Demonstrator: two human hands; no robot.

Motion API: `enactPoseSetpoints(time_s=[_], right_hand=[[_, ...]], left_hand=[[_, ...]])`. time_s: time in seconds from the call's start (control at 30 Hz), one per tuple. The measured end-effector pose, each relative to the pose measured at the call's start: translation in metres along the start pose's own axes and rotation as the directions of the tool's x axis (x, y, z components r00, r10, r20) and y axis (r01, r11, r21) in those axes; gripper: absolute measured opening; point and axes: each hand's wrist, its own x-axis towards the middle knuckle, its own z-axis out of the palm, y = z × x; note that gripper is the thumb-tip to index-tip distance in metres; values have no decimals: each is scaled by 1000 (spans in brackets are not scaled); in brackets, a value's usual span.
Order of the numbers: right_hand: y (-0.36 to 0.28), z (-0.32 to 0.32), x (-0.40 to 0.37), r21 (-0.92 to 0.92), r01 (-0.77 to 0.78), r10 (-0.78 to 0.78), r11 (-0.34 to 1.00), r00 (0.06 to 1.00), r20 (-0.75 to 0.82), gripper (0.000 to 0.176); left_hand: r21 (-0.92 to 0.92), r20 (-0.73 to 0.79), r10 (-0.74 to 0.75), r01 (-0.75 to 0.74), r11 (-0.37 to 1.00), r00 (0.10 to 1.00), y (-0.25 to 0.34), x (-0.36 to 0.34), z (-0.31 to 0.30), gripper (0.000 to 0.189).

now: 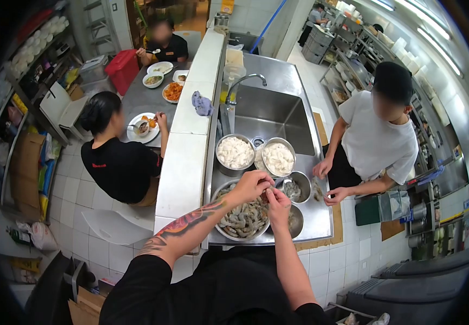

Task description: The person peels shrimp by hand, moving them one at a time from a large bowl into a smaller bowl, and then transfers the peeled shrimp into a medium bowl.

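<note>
My left hand [252,185] and my right hand [279,199] meet above a large metal bowl [216,230] heaped with grey, unpeeled shrimp [241,221]. Fingertips of both hands are pinched together on a small thing, seemingly a shrimp, mostly hidden by the fingers. Just beyond stand two metal bowls of pale, whitish pieces that look like peeled shrimp, one on the left [235,152] and one on the right [277,158]. Beside my right hand, a smaller metal bowl [306,183] contains some grey shrimp. Another metal bowl [296,222] sits nearer, partly behind my right hand.
A sink [283,116] with a curved faucet [248,80] lies beyond the bowls. To the right, a co-worker [378,124] has both hands at the counter edge near a shrimp [317,191]. A tiled ledge [183,157], bearing a purple cloth [202,104], separates two people eating at a table.
</note>
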Motion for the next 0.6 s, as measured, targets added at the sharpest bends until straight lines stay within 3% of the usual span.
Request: enactPoseSetpoints(time_s=[0.13, 0.17, 0.23, 0.27, 0.33, 0.43, 0.6], right_hand=[[5, -8, 4, 78, -26, 22, 997, 998, 57, 18], [8, -12, 6, 78, -23, 19, 997, 998, 56, 18], [12, -18, 8, -124, -26, 33, 992, 998, 54, 20], [13, -22, 9, -125, -27, 33, 992, 998, 52, 20], [10, -24, 9, -465, 46, -23, 884, 998, 56, 22], [-3, -15, 2, -543, 80, -77, 836, 997, 30, 24], [3, -17, 4, -402, 67, -62, 913, 998, 27, 23]], left_hand=[[-68, 58, -65, 69, 995, 996, 6, -1, -7, 16], [61, 92, 15, -21, 998, 996, 6, -2, -8, 17], [261, 165, 161, -201, 944, 973, 1, -4, -6, 18], [259, 167, 162, -201, 945, 973, -1, -6, -3, 18], [355, 179, 118, -176, 918, 977, 1, -9, -1, 14], [372, 170, 124, -180, 911, 978, 1, -9, 0, 12], [357, 115, 132, -165, 919, 985, 2, -7, 2, 12]])
